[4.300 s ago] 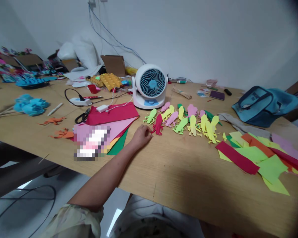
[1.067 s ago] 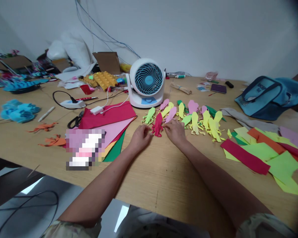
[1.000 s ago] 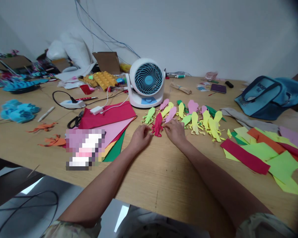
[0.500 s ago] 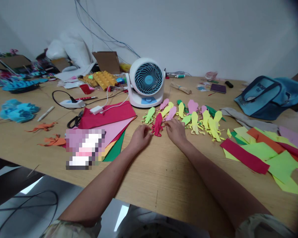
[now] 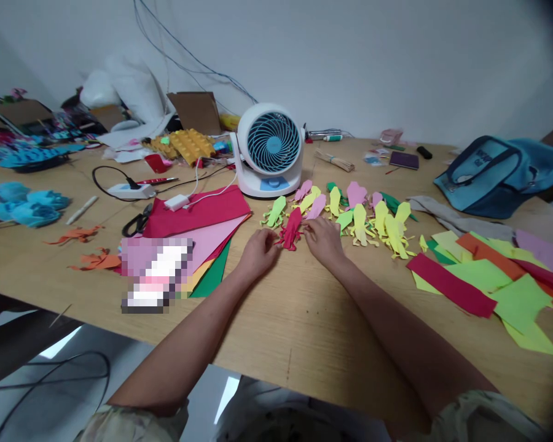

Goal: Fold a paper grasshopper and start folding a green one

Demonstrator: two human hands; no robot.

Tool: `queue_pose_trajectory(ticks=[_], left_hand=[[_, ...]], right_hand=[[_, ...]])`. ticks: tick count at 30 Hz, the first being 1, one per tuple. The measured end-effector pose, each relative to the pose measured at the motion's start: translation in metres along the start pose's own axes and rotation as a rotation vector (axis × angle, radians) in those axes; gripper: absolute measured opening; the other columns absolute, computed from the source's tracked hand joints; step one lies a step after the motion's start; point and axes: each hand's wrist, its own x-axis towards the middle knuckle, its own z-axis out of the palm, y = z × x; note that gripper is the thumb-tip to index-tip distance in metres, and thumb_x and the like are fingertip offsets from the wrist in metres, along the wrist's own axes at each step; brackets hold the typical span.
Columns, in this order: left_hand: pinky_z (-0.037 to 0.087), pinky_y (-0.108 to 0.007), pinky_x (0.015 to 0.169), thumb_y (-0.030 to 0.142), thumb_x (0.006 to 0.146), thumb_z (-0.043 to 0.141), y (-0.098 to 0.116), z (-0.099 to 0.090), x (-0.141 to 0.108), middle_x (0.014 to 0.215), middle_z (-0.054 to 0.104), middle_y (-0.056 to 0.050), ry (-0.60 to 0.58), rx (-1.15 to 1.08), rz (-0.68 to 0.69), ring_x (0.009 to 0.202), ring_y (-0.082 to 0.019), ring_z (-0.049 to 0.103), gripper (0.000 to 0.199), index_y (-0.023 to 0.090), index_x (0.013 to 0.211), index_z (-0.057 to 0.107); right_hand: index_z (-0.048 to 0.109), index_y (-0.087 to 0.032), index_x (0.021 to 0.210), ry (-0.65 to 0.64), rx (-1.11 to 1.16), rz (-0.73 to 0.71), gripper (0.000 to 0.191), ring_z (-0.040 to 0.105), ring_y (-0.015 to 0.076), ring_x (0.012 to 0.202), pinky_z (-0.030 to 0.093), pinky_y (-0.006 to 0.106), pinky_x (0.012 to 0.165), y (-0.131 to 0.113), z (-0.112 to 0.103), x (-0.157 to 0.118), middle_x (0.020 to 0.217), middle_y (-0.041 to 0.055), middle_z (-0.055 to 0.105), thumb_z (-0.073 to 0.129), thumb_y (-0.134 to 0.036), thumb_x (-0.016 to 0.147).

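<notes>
A red folded paper figure (image 5: 291, 229) with thin limbs lies on the wooden table (image 5: 286, 331), between my two hands. My left hand (image 5: 260, 252) is at its left, fingers curled and closed at the tips around one of its limbs. On the other side my right hand (image 5: 323, 240) pinches at a limb on its right. Behind and to the right are several similar figures, among them a light green one (image 5: 275, 211), a pink one (image 5: 356, 194) and a yellow one (image 5: 395, 236).
A white fan (image 5: 271, 150) stands behind the figures. Coloured paper sheets (image 5: 198, 212) and a blurred-out flat object (image 5: 159, 276) lie left. Paper strips (image 5: 451, 285) and a blue bag (image 5: 483, 178) are at right. Two orange figures (image 5: 96, 260) lie far left.
The whole view has shifted slightly. Both hands remain beside the red figure, whose limbs look a little more spread out.
</notes>
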Motion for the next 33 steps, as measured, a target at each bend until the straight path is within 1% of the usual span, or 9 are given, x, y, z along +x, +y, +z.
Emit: queue_pose_trajectory(ticks=[2, 6, 10, 14, 18, 23, 28, 31, 33], left_hand=[[0.047, -0.032, 0.074, 0.025, 0.084, 0.066, 0.000, 0.000, 0.000, 0.092, 0.066, -0.007, -0.001, 0.012, 0.006, 0.081, -0.020, 0.059, 0.015, 0.017, 0.095, 0.061], [0.048, -0.032, 0.073, 0.025, 0.083, 0.066, 0.002, -0.001, -0.001, 0.087, 0.064, -0.005, -0.023, 0.017, 0.014, 0.079, -0.019, 0.058, 0.016, 0.018, 0.097, 0.062], [0.049, -0.032, 0.075, 0.024, 0.083, 0.068, 0.005, 0.000, -0.002, 0.094, 0.065, -0.006, -0.020, 0.010, 0.019, 0.084, -0.019, 0.060, 0.019, 0.017, 0.100, 0.061], [0.050, -0.034, 0.079, 0.022, 0.082, 0.068, 0.006, 0.002, 0.000, 0.097, 0.065, -0.007, -0.016, 0.012, 0.041, 0.088, -0.021, 0.061, 0.021, 0.018, 0.101, 0.060], [0.051, -0.035, 0.081, 0.021, 0.082, 0.068, 0.008, 0.008, 0.004, 0.097, 0.066, -0.007, -0.031, 0.044, 0.068, 0.089, -0.022, 0.062, 0.024, 0.017, 0.104, 0.060], [0.050, -0.037, 0.082, 0.021, 0.081, 0.070, 0.009, 0.017, 0.012, 0.097, 0.066, -0.008, -0.028, 0.130, 0.064, 0.088, -0.023, 0.061, 0.022, 0.017, 0.100, 0.060], [0.051, -0.037, 0.083, 0.017, 0.082, 0.067, 0.006, 0.023, 0.020, 0.097, 0.065, -0.008, -0.034, 0.109, 0.083, 0.088, -0.022, 0.060, 0.018, 0.018, 0.097, 0.058], [0.052, -0.038, 0.084, 0.012, 0.079, 0.065, 0.005, 0.022, 0.018, 0.098, 0.063, -0.008, 0.002, 0.062, 0.069, 0.090, -0.022, 0.060, 0.023, 0.018, 0.099, 0.056], [0.052, -0.038, 0.085, 0.007, 0.076, 0.061, 0.004, 0.020, 0.014, 0.105, 0.059, -0.010, 0.059, 0.035, 0.060, 0.094, -0.022, 0.060, 0.030, 0.017, 0.103, 0.054]], right_hand=[[0.066, -0.022, 0.114, 0.010, 0.024, -0.015, 0.025, 0.055, 0.0292, 0.109, 0.031, 0.041, 0.088, -0.002, -0.002, -0.003, 0.112, 0.0107, 0.070, 0.050, -0.022, 0.095], [0.065, -0.021, 0.116, -0.014, 0.066, -0.051, 0.026, 0.056, 0.0296, 0.110, 0.033, 0.042, 0.090, -0.007, -0.004, -0.010, 0.115, 0.0107, 0.070, 0.052, -0.026, 0.095], [0.063, -0.021, 0.122, -0.043, 0.053, -0.063, 0.030, 0.058, 0.0304, 0.111, 0.035, 0.042, 0.088, -0.010, -0.003, -0.013, 0.117, 0.0107, 0.070, 0.054, -0.029, 0.094], [0.062, -0.020, 0.123, -0.065, 0.011, -0.086, 0.031, 0.058, 0.0311, 0.109, 0.035, 0.043, 0.088, -0.011, -0.001, -0.011, 0.117, 0.0121, 0.069, 0.054, -0.032, 0.095], [0.063, -0.020, 0.120, -0.084, -0.009, -0.102, 0.029, 0.058, 0.0311, 0.108, 0.035, 0.044, 0.089, -0.010, 0.003, -0.006, 0.115, 0.0121, 0.069, 0.054, -0.030, 0.095], [0.064, -0.021, 0.120, -0.073, 0.013, -0.080, 0.028, 0.059, 0.0310, 0.108, 0.034, 0.044, 0.091, -0.006, 0.010, -0.001, 0.114, 0.0105, 0.070, 0.055, -0.026, 0.093], [0.063, -0.020, 0.119, -0.066, 0.042, -0.051, 0.028, 0.059, 0.0305, 0.109, 0.034, 0.044, 0.090, -0.006, 0.011, 0.002, 0.116, 0.0108, 0.070, 0.053, -0.023, 0.093], [0.063, -0.019, 0.119, -0.046, 0.069, -0.041, 0.028, 0.060, 0.0294, 0.108, 0.035, 0.042, 0.088, -0.006, 0.006, 0.001, 0.114, 0.0115, 0.071, 0.050, -0.021, 0.094], [0.063, -0.019, 0.119, -0.019, 0.084, -0.045, 0.029, 0.059, 0.0286, 0.108, 0.035, 0.040, 0.087, -0.005, -0.001, -0.004, 0.114, 0.0122, 0.070, 0.047, -0.019, 0.095]])
